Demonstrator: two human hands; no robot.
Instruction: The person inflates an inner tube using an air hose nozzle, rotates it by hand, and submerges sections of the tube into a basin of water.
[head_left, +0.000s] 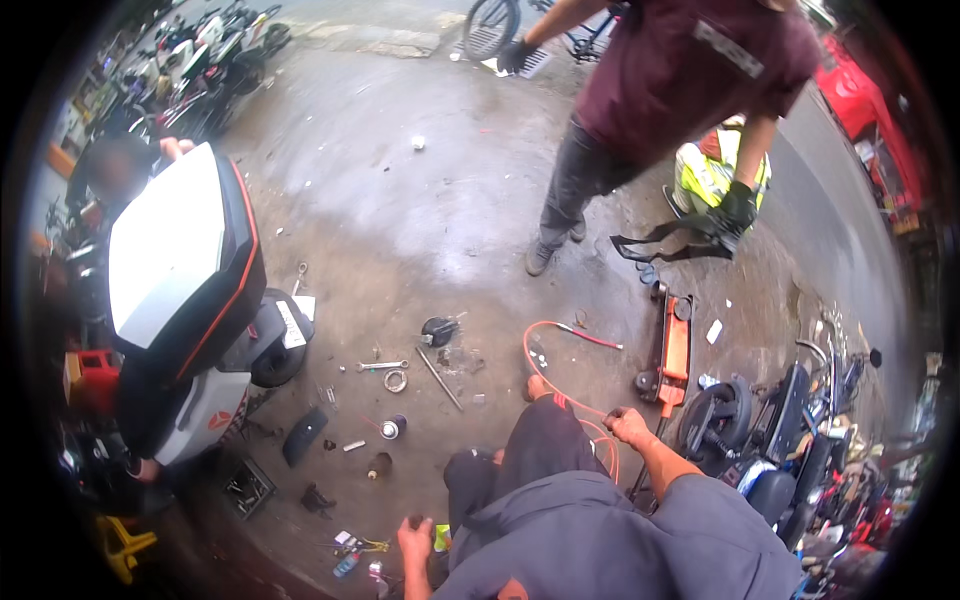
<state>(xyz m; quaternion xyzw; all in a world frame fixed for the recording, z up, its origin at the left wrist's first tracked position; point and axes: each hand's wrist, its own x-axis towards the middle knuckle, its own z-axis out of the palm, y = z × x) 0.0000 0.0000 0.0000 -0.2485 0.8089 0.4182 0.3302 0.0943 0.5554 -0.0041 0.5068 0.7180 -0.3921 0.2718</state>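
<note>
Apparently, the right hand point(630, 427) pinched the orange hose point(526, 350), which ran left and forward from that grip over the concrete floor point(345, 210) before bending right to its red end point(602, 343), while the farther left hand point(415, 543) had a grip I couldn't tell.

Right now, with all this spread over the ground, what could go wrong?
The orange hose loops across the ground near the right hand and could catch a passing foot. The combination wrench and metal rod lie loose, so stepping on them might cause a slip. The spray can might get kicked.
</note>
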